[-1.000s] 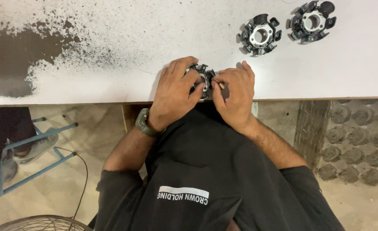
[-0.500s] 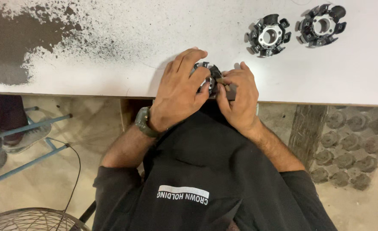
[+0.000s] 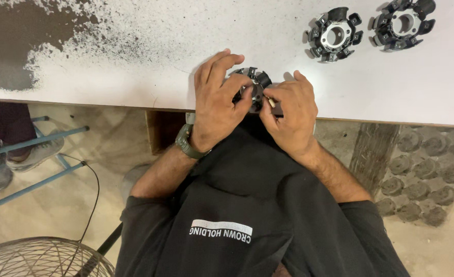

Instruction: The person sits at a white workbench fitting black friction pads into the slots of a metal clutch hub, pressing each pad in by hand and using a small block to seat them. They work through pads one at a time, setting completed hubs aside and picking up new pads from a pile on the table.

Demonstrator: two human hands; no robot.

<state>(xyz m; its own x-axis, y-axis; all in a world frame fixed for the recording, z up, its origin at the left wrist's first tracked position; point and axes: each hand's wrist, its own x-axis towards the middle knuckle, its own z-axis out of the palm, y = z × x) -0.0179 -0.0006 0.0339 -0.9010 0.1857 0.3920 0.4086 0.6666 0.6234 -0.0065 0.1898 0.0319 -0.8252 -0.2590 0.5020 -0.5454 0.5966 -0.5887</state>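
A white table (image 3: 109,72) fills the upper part of the view, with a dark worn patch at its far left corner. Below its near edge, the person's black shirt (image 3: 247,205) covers the middle, and a round wire fan guard (image 3: 37,256) sits on the floor off to the left of the shirt. On the table's right end lie two round black-and-silver toothed parts (image 3: 334,35), side by side, well apart from the hands. At the table's near edge, right above the shirt, sits a third round part (image 3: 253,82): a dark ring with black blocks set around a metal centre, mostly hidden by fingers. The left hand (image 3: 216,100), a green watch at its wrist, grips this part from the left. The right hand (image 3: 288,110) pinches a small pale piece (image 3: 271,102) against the part's right side.
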